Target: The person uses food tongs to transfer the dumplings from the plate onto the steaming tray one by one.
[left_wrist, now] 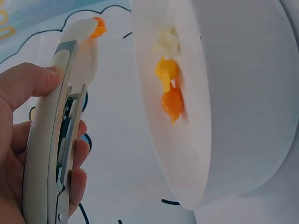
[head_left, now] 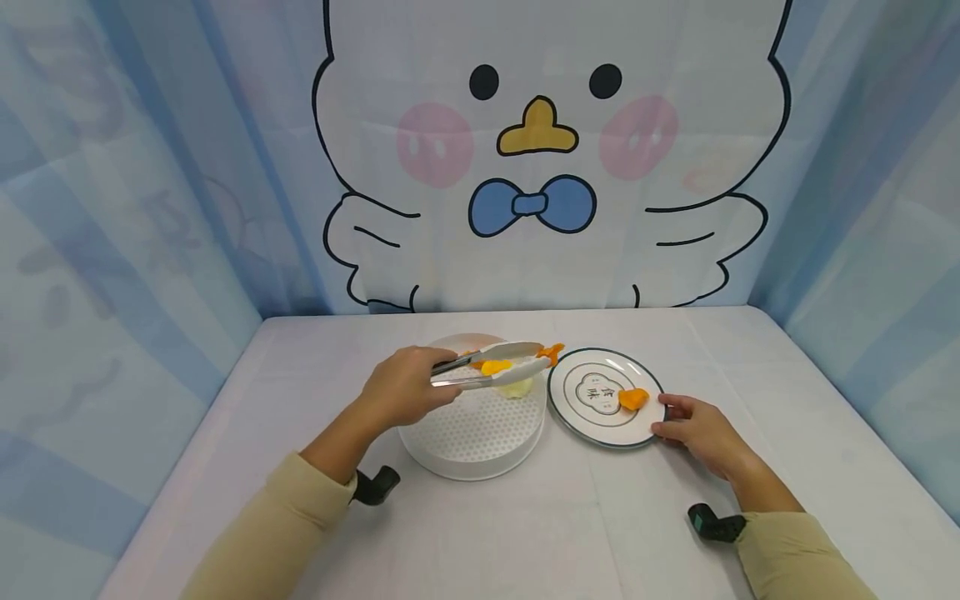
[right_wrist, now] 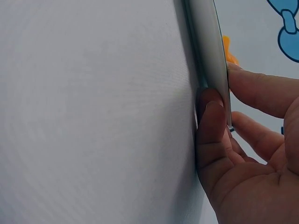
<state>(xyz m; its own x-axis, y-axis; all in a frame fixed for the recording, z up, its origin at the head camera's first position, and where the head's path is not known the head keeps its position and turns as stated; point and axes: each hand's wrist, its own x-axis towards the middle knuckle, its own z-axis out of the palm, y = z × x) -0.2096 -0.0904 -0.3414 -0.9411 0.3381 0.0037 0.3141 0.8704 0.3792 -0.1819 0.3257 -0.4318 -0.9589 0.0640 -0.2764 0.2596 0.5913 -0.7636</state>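
Note:
My left hand (head_left: 408, 385) grips metal tongs (left_wrist: 39, 140) with pale tips. Between the tips is a small orange piece (head_left: 552, 353) with a forked, tail-like end, above the gap between the steamer and plate. Below the tongs sits a round white steamer tray (head_left: 472, 433) with a dimpled top. A yellow piece (left_wrist: 167, 72), an orange piece (left_wrist: 172, 101) and a pale piece (left_wrist: 167, 42) lie on it in a row. My right hand (head_left: 697, 433) pinches the right rim of a white plate (head_left: 585, 427), thumb below and fingers above. One yellow-orange piece (head_left: 633, 398) lies on the plate.
A white cloth covers the table (head_left: 525, 533). Behind it hangs a curtain (head_left: 540, 267) printed with a cartoon bird, and blue curtains (head_left: 135, 250) close off both sides. The plate stands close to the steamer's right side.

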